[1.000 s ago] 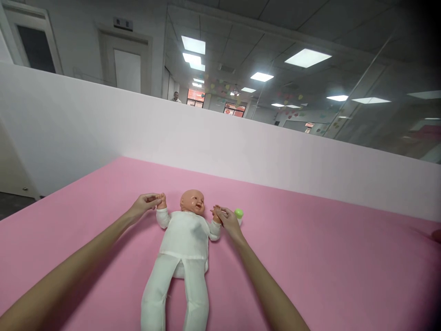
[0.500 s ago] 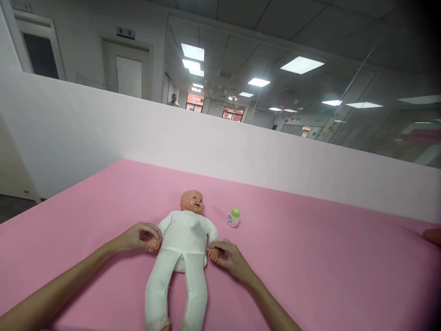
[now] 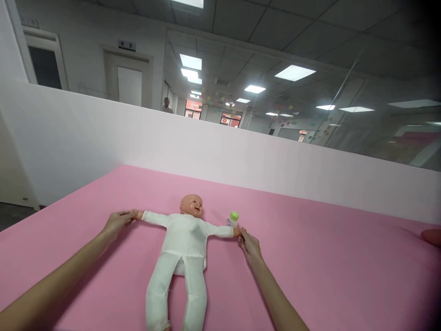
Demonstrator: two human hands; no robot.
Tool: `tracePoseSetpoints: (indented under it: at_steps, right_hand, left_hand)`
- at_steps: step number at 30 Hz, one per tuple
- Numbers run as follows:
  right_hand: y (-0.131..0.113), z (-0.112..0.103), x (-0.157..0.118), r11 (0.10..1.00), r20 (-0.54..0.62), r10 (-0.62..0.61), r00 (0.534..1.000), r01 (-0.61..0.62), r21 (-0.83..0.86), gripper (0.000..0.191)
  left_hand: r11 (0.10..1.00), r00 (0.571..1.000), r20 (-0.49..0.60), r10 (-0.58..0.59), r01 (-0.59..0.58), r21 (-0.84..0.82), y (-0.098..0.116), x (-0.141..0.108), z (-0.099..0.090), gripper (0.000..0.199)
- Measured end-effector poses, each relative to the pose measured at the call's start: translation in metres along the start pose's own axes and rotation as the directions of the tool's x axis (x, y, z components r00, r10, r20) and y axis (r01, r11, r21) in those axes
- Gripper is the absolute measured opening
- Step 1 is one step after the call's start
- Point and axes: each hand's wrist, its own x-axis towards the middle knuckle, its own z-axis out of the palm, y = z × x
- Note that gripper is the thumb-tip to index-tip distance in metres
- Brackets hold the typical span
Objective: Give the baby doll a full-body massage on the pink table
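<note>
A baby doll [image 3: 186, 236] in white cloth lies face up on the pink surface [image 3: 310, 266], its arms stretched out to both sides. My left hand [image 3: 119, 221] is closed on the doll's hand at the left. At the right, my right hand [image 3: 250, 243] pinches the doll's other hand between its fingers. Just behind that doll hand stands a small clear bottle with a green cap [image 3: 234, 216], its lower part partly hidden by the doll's arm.
Behind the pink surface rises a white wall [image 3: 223, 151] with glass above it. A brownish rounded object [image 3: 431, 236] sits at the far right edge. A person [image 3: 167, 106] shows small beyond the wall.
Both doll arms have swung outward and up from beside its body, my left hand moving left and my right hand moving right with them. The view has tilted slightly upward.
</note>
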Motion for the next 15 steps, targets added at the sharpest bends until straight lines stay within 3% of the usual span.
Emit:
tracePoseSetpoints:
  at_steps: [4, 9, 12, 15]
  right_hand:
    - [0.016, -0.007, 0.008, 0.999, -0.003, 0.017, 1.000, -0.017, -0.032, 0.041]
    - [0.019, -0.009, 0.009, 0.995, 0.033, -0.017, 0.999, 0.020, -0.100, 0.043]
    - [0.017, -0.013, 0.008, 0.985, 0.062, -0.036, 0.997, 0.045, -0.164, 0.042]
    - [0.016, -0.018, 0.008, 0.967, 0.059, -0.079, 0.995, 0.091, -0.239, 0.041]
  left_hand:
    - [0.987, 0.992, -0.003, -0.128, 0.127, -0.099, -0.015, 0.008, -0.008, 0.039]
    - [0.989, 0.990, 0.004, -0.143, 0.143, -0.050, -0.014, 0.014, -0.010, 0.040]
    - [0.971, 1.000, 0.001, -0.025, 0.024, 0.239, -0.010, 0.011, -0.013, 0.041]
    - [0.771, 0.990, -0.024, 0.137, -0.092, 0.631, -0.005, 0.003, -0.017, 0.037]
